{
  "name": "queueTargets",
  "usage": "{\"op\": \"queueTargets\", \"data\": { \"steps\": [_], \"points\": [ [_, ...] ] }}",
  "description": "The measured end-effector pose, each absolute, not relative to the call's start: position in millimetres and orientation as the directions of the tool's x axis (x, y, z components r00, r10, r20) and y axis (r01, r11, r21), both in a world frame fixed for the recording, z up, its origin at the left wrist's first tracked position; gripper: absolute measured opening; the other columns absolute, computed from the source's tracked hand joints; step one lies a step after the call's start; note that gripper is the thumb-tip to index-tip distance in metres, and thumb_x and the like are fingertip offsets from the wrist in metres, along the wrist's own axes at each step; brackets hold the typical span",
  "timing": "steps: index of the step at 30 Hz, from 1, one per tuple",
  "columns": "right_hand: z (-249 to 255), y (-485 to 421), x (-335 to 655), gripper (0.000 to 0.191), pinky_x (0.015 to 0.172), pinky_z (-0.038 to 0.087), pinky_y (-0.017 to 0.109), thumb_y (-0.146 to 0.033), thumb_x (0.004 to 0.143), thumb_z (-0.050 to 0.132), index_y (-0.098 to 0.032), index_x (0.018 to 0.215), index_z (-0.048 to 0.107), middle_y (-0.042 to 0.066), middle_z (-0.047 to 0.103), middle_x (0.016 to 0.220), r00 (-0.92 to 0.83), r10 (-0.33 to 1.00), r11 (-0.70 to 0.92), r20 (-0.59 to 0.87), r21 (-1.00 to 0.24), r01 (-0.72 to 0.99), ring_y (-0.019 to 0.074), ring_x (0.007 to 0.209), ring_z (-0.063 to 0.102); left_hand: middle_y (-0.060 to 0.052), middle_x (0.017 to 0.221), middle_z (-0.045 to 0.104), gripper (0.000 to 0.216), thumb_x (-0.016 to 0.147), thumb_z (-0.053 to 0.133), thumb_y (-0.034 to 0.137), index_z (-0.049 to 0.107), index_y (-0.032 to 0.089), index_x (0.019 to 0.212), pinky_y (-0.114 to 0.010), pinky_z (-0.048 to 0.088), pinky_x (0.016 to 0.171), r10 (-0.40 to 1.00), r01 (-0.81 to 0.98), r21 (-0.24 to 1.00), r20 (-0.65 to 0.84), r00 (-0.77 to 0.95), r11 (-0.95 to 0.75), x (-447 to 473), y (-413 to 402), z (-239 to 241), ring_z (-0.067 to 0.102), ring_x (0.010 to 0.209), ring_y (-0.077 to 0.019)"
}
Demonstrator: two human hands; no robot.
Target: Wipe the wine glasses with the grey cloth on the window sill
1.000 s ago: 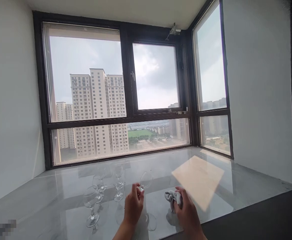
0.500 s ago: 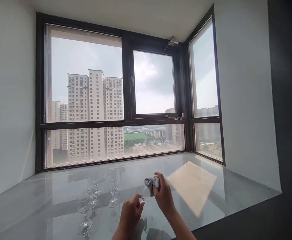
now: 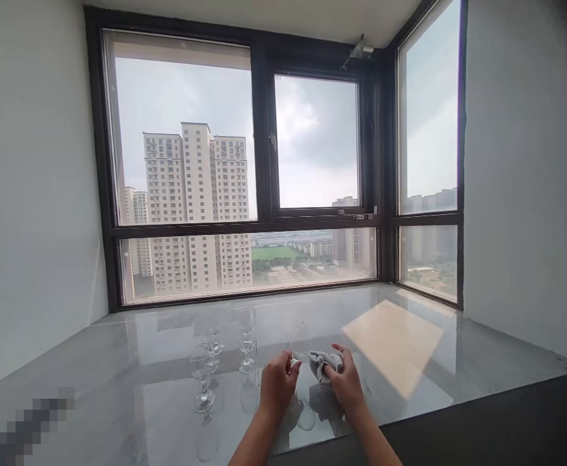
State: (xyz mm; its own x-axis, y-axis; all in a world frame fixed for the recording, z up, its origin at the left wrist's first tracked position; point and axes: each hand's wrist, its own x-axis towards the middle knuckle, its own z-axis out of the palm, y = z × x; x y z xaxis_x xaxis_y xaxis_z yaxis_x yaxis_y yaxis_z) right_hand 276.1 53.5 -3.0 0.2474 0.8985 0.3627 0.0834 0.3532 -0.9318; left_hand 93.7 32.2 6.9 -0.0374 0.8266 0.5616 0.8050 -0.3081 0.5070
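My left hand [image 3: 279, 380] is closed around a small clear glass [image 3: 296, 358], gripped between thumb and fingers. Most of that glass is hidden by the fingers or too transparent to make out. Bunched in my right hand [image 3: 346, 380] is a grey cloth [image 3: 323, 367], held just right of the glass, with a small gap between them. To the left, several clear stemmed glasses stand upright on the glossy grey sill; the nearest stemmed glass [image 3: 204, 398] is at the front, and another stemmed glass [image 3: 247, 364] stands closer to my left hand.
The wide grey sill [image 3: 157, 343] mirrors the glasses and hands, and its front edge runs below my right forearm. A dark-framed window [image 3: 264, 226] rises behind. Sunlight makes a bright patch [image 3: 395, 343] at the right. White walls [image 3: 35, 181] flank both sides.
The view has shifted, so the window and standing glasses appear farther right and higher. The cloth has come down from above the held glass to beside it, on the right.
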Motion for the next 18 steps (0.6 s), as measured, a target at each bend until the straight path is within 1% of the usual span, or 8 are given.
{"op": "queueTargets", "data": {
  "steps": [2,4,6,8,10,14,18],
  "points": [
    [2.0,50.7,276.5,0.057,0.066,0.051,0.032,-0.035,0.062,0.062,-0.017,0.116,0.055,-0.001,0.068,0.075,0.190,0.922,0.335,0.338,-0.941,0.047,0.0203,0.067,0.063,0.000,0.070,0.065,0.020,0.094,0.051,0.033,0.059,0.022,0.079,-0.024,0.032,0.063,0.831,0.798,0.520,0.554,-0.046,-0.303,93.2,31.9,7.2,0.062,0.066,-0.0161],
    [5.2,48.4,277.0,0.057,0.065,0.049,0.031,-0.033,0.061,0.063,-0.017,0.115,0.056,-0.002,0.068,0.073,0.175,0.932,0.321,0.319,-0.947,0.013,0.0194,0.066,0.062,0.000,0.068,0.064,0.023,0.094,0.051,0.035,0.057,0.023,0.076,-0.025,0.031,0.062,0.832,0.786,0.540,0.552,-0.060,-0.302,92.6,31.7,7.4,0.059,0.064,-0.0155],
    [5.8,47.1,277.0,0.055,0.064,0.048,0.030,-0.032,0.060,0.064,-0.018,0.113,0.058,-0.002,0.068,0.074,0.159,0.934,0.324,0.318,-0.946,-0.013,0.0186,0.066,0.062,0.001,0.066,0.062,0.025,0.094,0.051,0.038,0.055,0.023,0.073,-0.025,0.030,0.061,0.830,0.770,0.561,0.553,-0.076,-0.303,91.9,32.2,7.2,0.057,0.062,-0.0151],
    [4.3,47.0,276.4,0.052,0.065,0.048,0.030,-0.029,0.061,0.064,-0.018,0.112,0.059,-0.001,0.068,0.076,0.102,0.937,0.338,0.334,-0.941,-0.029,0.0182,0.067,0.062,0.002,0.064,0.060,0.027,0.093,0.052,0.039,0.054,0.023,0.071,-0.025,0.030,0.061,0.828,0.756,0.578,0.554,-0.087,-0.307,90.9,33.7,6.2,0.055,0.061,-0.0147],
    [2.3,47.7,275.8,0.054,0.068,0.049,0.031,-0.026,0.061,0.064,-0.019,0.115,0.058,-0.001,0.069,0.079,0.050,0.936,0.351,0.349,-0.936,-0.040,0.0185,0.068,0.063,0.003,0.063,0.058,0.029,0.092,0.053,0.041,0.053,0.023,0.070,-0.025,0.029,0.060,0.829,0.744,0.592,0.551,-0.094,-0.309,89.9,36.0,4.7,0.053,0.060,-0.0143],
    [2.5,46.4,275.3,0.060,0.069,0.049,0.032,-0.026,0.063,0.063,-0.019,0.122,0.053,-0.001,0.070,0.080,0.069,0.938,0.343,0.340,-0.938,-0.054,0.0185,0.068,0.062,0.004,0.062,0.057,0.028,0.089,0.055,0.043,0.053,0.023,0.069,-0.024,0.030,0.061,0.841,0.718,0.623,0.532,-0.099,-0.310,87.9,38.7,4.5,0.052,0.059,-0.0139],
    [7.4,42.6,275.2,0.059,0.068,0.047,0.031,-0.025,0.060,0.061,-0.020,0.118,0.055,-0.003,0.066,0.074,0.091,0.937,0.344,0.338,-0.938,-0.049,0.0175,0.066,0.060,0.003,0.062,0.058,0.028,0.089,0.055,0.044,0.055,0.023,0.071,-0.024,0.032,0.062,0.848,0.698,0.644,0.521,-0.100,-0.314,86.9,36.7,8.4,0.053,0.060,-0.0141]
  ]
}}
